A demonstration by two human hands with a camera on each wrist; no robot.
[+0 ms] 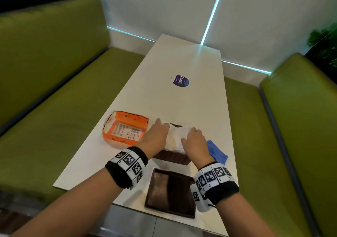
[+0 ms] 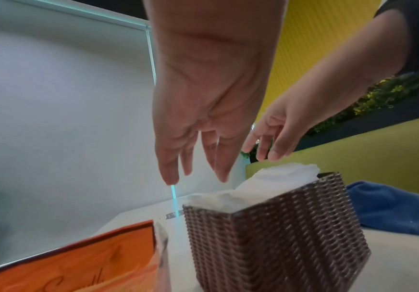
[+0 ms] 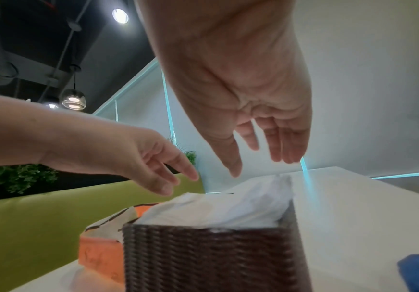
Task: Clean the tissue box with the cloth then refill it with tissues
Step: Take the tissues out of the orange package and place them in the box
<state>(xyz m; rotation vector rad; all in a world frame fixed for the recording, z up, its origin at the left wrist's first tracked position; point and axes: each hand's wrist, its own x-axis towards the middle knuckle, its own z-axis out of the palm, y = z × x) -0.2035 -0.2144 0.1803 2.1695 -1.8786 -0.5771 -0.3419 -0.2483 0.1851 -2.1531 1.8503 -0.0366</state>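
Both hands, left hand [image 2: 198,110] and right hand [image 3: 248,94], grip released, fingers straight above tissues [image 2: 273,183]; tissue box [image 1: 171,157] mostly hidden from head view.

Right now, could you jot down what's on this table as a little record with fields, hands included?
tissue box: brown woven box, lid off, mid-table
tissues: white stack in the box, rising above its rim
left hand: open, over the stack
right hand: open, fingers just above the tissues
cloth: blue, lying right of the box
lid: dark tray-like piece near the table's front edge
packet: orange tissue wrapper, opened, left of the box
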